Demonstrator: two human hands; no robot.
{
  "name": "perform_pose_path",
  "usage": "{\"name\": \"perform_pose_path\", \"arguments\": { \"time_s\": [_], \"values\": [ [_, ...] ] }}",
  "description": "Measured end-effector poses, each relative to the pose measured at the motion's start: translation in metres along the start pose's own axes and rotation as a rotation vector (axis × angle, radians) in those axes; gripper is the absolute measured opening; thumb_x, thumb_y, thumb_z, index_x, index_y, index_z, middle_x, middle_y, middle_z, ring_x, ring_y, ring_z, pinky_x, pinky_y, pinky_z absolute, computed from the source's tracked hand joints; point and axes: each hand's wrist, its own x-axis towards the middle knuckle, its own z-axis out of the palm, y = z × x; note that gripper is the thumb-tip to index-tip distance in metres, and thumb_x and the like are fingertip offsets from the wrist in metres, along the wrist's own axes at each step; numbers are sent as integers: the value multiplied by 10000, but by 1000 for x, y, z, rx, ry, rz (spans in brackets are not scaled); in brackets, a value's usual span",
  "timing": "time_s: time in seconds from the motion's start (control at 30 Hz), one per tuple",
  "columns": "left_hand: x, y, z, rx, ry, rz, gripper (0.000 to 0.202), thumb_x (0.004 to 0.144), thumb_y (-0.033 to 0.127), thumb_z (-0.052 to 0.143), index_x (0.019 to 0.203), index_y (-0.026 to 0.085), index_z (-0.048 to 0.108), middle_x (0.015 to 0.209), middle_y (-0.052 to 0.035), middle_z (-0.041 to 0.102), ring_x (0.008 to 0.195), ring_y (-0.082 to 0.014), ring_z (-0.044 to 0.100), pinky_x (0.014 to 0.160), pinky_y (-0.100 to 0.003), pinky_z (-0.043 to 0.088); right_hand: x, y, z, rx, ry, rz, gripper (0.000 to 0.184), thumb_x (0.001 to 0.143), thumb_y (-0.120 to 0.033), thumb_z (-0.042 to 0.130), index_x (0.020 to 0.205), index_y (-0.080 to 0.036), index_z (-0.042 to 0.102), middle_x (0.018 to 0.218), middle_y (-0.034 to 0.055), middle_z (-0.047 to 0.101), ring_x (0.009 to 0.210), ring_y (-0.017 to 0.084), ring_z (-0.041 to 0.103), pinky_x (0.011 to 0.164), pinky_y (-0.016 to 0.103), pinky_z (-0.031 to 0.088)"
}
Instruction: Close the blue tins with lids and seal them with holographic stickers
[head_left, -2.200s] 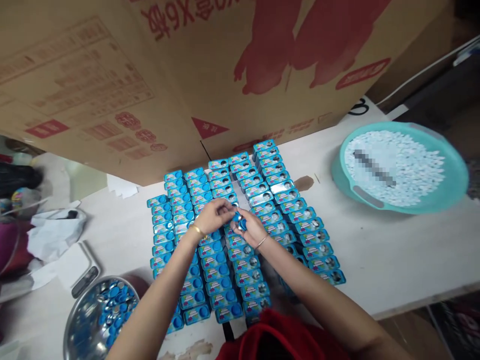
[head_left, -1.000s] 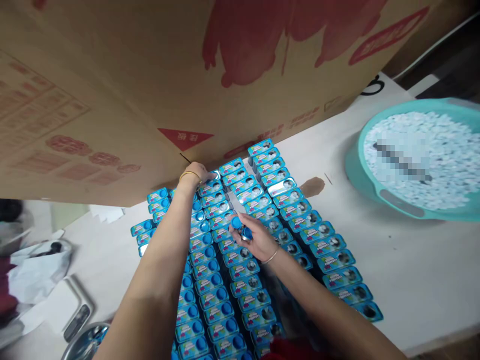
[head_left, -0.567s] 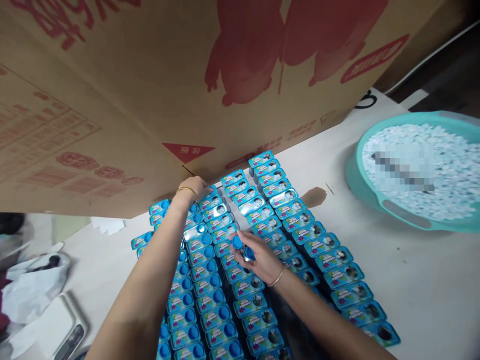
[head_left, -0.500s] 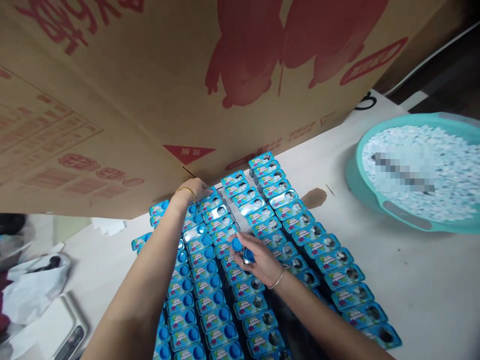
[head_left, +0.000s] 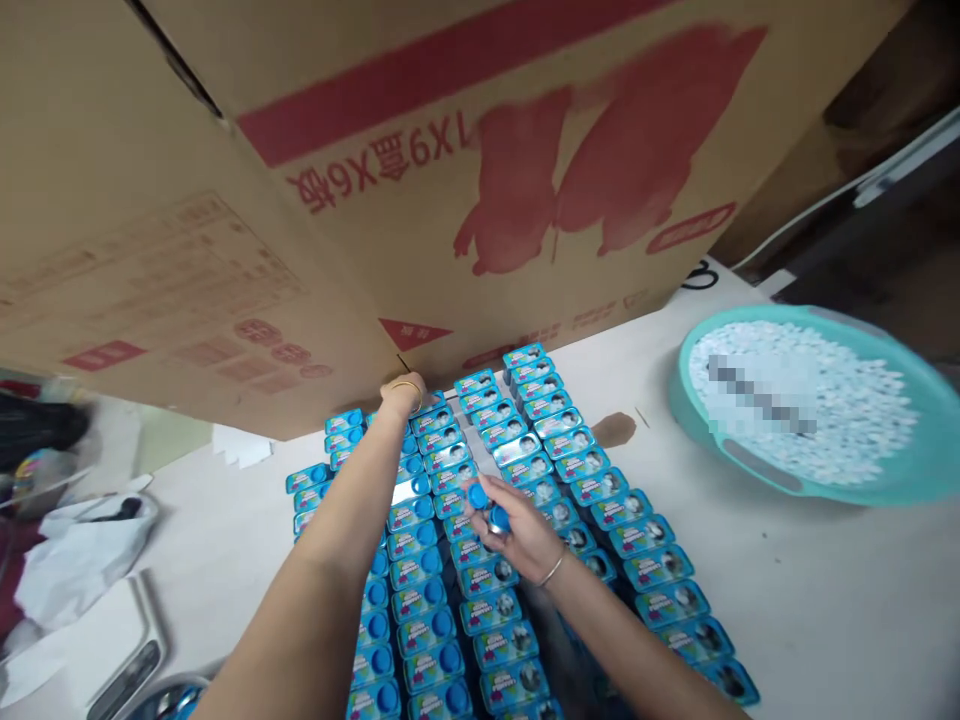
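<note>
fingers of right hand (head_left: 519, 528) still pinch blue cap (head_left: 477, 495); left hand (head_left: 400, 397) stays at far tins (head_left: 441, 419), fingers hidden.

Tins (head_left: 491, 610): bright blue, with multicoloured label print. Cardboard box (head_left: 420, 170): brown, with red printed graphics and characters. Basin (head_left: 806, 470): teal, holding white pellets (head_left: 840, 420); table (head_left: 825, 600): off-white.

Rows of tins (head_left: 491, 575) fill the middle of the tabletop (head_left: 825, 600), running from the near edge back to a cardboard box (head_left: 450, 150) that stands behind them. The left hand (head_left: 405, 393) lies at the far end of the rows, at the foot of the box. The right hand (head_left: 517, 525) hovers over the middle rows, caps (head_left: 477, 494) in its fingers. A basin (head_left: 679, 395) of pellets (head_left: 847, 420) sits to the right, apart from the tins. A bag (head_left: 82, 550) and a scale (head_left: 127, 650) lie to the left.
</note>
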Motion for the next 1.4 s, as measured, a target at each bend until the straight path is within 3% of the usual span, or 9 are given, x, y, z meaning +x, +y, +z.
{"name": "perform_pose_path", "arguments": {
  "time_s": [0.2, 0.3, 0.43, 0.57, 0.7, 0.8, 1.0, 1.2, 1.4],
  "values": [
    [-25, 1, -2, 112, 8, -60, 492, 673, 505, 734, 996, 135, 708, 1107, -234, 670, 1095, -379, 611, 929, -456, 449, -11, 3, -3, 32, 62, -1, 466, 595, -530, 821, 802, -165, 618, 622, 0, 590, 466, 63, 463, 360, 146, 222],
    [-48, -2, 5, 108, 107, 0, 419, 798, 440, 631, 1084, 136, 673, 1151, -213, 653, 1128, -352, 590, 967, -454, 419, -8, 6, -3, 38, 92, -24, 497, 575, -546, 830, 795, -170, 590, 612, -1, 592, 461, 65, 460, 354, 143, 221],
    [-98, -12, 28, -246, 285, 218, 376, 876, 355, 530, 1203, 182, 600, 1095, -121, 666, 1027, -231, 612, 928, -356, 452, 0, 8, -3, 14, 133, -98, 532, 584, -589, 808, 795, -193, 523, 604, -11, 598, 462, 71, 467, 349, 133, 224],
    [-153, -18, 59, -682, -24, 493, 242, 784, 342, 631, 988, 226, 690, 965, -52, 664, 898, -177, 614, 833, -295, 494, 9, 11, 0, 10, 129, -168, 561, 573, -608, 804, 805, -209, 484, 574, -37, 576, 424, 64, 447, 336, 133, 212],
    [-175, -14, 83, -889, -91, 436, 174, 747, 377, 645, 800, 212, 650, 802, -28, 624, 763, -161, 592, 715, -289, 500, 20, 17, 3, -7, 135, -192, 574, 564, -643, 788, 777, -214, 471, 510, -68, 515, 371, 57, 416, 309, 142, 192],
    [-165, -11, 84, -913, -86, 363, 150, 760, 348, 609, 795, 205, 587, 703, -4, 582, 645, -139, 551, 617, -263, 473, 25, 17, 1, -7, 146, -200, 576, 564, -649, 784, 764, -210, 469, 535, -48, 554, 377, 57, 421, 308, 141, 195],
    [-107, -9, 55, -466, 307, 137, 67, 805, 256, 529, 833, 208, 566, 751, -12, 622, 733, -155, 576, 693, -259, 444, 25, 5, -5, 1, 132, -181, 538, 584, -629, 784, 729, -177, 532, 638, 12, 630, 422, 55, 441, 330, 149, 215],
    [-55, 0, 28, -54, 76, -25, 187, 727, 379, 664, 776, 199, 650, 877, -84, 712, 863, -214, 651, 699, -272, 442, 25, 5, -10, -18, 95, -125, 529, 587, -622, 784, 754, -159, 591, 640, 19, 626, 413, 53, 442, 325, 155, 201],
    [-36, 3, 14, 124, -124, -41, 415, 624, 552, 728, 832, 193, 709, 866, -127, 722, 898, -282, 679, 727, -296, 483, 27, 9, -10, 8, 53, -126, 551, 608, -618, 775, 871, -208, 519, 602, -41, 596, 392, 60, 445, 326, 148, 211]
  ]
}}
